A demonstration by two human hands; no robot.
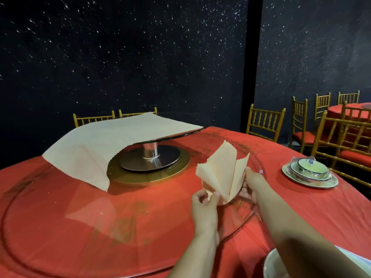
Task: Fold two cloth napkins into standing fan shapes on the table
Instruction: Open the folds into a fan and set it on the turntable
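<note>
A peach cloth napkin (222, 169) stands folded on the glass tabletop, its pointed flaps rising upward. My left hand (204, 205) pinches its lower left corner at the base. On the right side of the base, my right hand (251, 183) grips the fold, fingers partly hidden behind the cloth. A second peach napkin (112, 141) lies unfolded, draped over the raised turntable (188, 134) and hanging down onto the glass at the left.
A large round glass plate (255, 213) covers the red tablecloth (301, 207). The turntable's metal stand (150, 155) sits at centre. A stacked bowl-and-plate setting (310, 172) lies at right. Gold chairs (265, 121) ring the table. A white dish rim (271, 263) shows at bottom right.
</note>
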